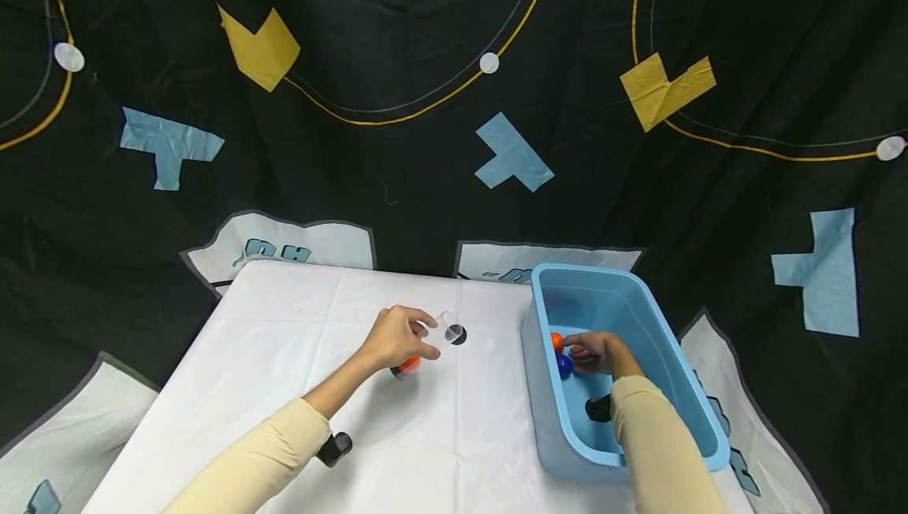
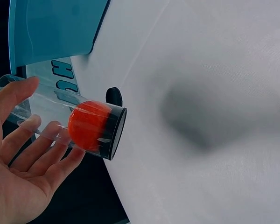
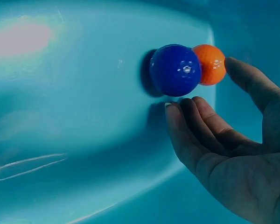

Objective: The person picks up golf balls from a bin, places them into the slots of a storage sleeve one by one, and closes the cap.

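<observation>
My left hand [image 1: 396, 338] grips a clear tube [image 2: 49, 100] between thumb and fingers. The tube tilts above the white table, with a red-orange ball [image 2: 88, 126] inside against its black end cap [image 2: 115, 133]. My right hand [image 1: 597, 350] reaches down inside the blue bin [image 1: 545, 427], fingers parted. In the right wrist view its thumb tip comes right at an orange ball [image 3: 211, 64], while the fingertips lie just beside a blue ball [image 3: 175, 70]. The two balls sit side by side on the bin floor.
A black round lid [image 2: 114, 95] lies on the white table [image 1: 397, 443] beyond the tube. The bin stands on the table's right side. Behind the table hangs a black cloth [image 1: 383, 183] with yellow and light-blue patches.
</observation>
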Motion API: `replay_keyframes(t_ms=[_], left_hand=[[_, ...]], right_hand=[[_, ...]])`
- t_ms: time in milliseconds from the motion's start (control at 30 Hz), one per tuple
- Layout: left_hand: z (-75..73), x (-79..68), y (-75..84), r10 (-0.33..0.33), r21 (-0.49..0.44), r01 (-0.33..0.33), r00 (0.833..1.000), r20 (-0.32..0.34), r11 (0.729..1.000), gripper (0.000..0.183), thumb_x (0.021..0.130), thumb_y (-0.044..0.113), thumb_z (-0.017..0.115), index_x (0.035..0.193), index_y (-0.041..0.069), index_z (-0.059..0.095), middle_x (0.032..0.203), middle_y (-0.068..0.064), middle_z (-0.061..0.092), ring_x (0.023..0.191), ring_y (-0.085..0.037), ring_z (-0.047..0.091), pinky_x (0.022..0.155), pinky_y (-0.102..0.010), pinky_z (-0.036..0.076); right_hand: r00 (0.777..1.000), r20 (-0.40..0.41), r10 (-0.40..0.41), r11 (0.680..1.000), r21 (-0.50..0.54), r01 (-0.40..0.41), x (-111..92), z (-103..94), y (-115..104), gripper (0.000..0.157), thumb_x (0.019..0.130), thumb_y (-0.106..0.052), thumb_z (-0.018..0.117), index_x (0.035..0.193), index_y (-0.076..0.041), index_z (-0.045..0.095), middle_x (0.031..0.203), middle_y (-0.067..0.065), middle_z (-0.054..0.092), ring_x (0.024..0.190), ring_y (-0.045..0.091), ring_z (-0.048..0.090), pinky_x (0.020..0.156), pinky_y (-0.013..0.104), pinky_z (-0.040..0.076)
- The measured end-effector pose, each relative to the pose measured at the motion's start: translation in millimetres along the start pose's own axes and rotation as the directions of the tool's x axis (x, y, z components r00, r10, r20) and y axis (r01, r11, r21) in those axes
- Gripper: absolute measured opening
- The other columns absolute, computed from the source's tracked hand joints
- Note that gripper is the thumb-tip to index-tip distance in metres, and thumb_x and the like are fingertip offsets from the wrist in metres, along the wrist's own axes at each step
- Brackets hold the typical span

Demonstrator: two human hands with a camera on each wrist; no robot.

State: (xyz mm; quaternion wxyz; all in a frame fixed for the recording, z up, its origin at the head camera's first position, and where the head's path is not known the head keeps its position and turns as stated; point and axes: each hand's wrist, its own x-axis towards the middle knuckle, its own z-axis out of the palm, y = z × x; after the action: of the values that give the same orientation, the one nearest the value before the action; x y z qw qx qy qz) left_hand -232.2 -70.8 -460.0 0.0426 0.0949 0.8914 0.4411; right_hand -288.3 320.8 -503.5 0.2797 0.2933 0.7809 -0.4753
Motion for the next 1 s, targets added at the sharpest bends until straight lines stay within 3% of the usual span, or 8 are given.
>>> replay_keyframes(t_ms=[167, 400, 633, 1000], left_hand=[[0.1, 0.1, 1.2, 0.002, 0.001, -0.002, 1.0, 0.004, 1.0, 0.036, 0.064, 0.017, 0.095, 0.097, 0.015, 0.079, 0.087, -0.003, 0.076, 0.083, -0.014, 0.069, 0.079, -0.036, 0.058], [0.0, 0.6, 1.2, -0.002, 0.011, 0.002, 1.0, 0.003, 1.0, 0.037, 0.063, 0.016, 0.095, 0.097, 0.015, 0.079, 0.085, -0.002, 0.076, 0.082, -0.014, 0.069, 0.079, -0.035, 0.058], [-0.2, 1.0, 0.6, 0.0, 0.012, 0.0, 1.0, 0.002, 1.0, 0.037, 0.063, 0.015, 0.095, 0.096, 0.015, 0.079, 0.084, -0.001, 0.076, 0.081, -0.013, 0.069, 0.079, -0.035, 0.058], [-1.5, 0.9, 0.0, -0.002, 0.012, 0.002, 1.0, 0.005, 1.0, 0.036, 0.063, 0.016, 0.095, 0.097, 0.015, 0.079, 0.084, -0.001, 0.076, 0.081, -0.013, 0.069, 0.079, -0.034, 0.058]], right_hand=[[1.0, 0.005, 0.028, 1.0, -0.008, -0.028, 4, 0.7, 6, 0.062, 0.097, -0.024, 0.066, 0.143, 0.01, 0.041, 0.124, 0.028, 0.057, 0.094, 0.026, 0.067, 0.097, 0.033, 0.056], [0.998, 0.043, 0.044, 0.999, 0.03, -0.045, 6, 2.7, 11, 0.05, 0.096, -0.021, 0.068, 0.131, 0.011, 0.051, 0.106, 0.023, 0.063, 0.081, 0.024, 0.069, 0.092, 0.034, 0.059], [0.994, 0.093, 0.064, 0.997, 0.041, -0.068, 6, 3.1, 11, 0.047, 0.096, -0.017, 0.068, 0.129, 0.011, 0.049, 0.115, 0.027, 0.06, 0.084, 0.025, 0.071, 0.095, 0.034, 0.057], [0.99, 0.129, 0.065, 0.994, 0.084, -0.076, 4, 3.9, 12, 0.046, 0.096, -0.012, 0.067, 0.129, 0.01, 0.045, 0.114, 0.026, 0.06, 0.083, 0.027, 0.076, 0.093, 0.033, 0.056]])
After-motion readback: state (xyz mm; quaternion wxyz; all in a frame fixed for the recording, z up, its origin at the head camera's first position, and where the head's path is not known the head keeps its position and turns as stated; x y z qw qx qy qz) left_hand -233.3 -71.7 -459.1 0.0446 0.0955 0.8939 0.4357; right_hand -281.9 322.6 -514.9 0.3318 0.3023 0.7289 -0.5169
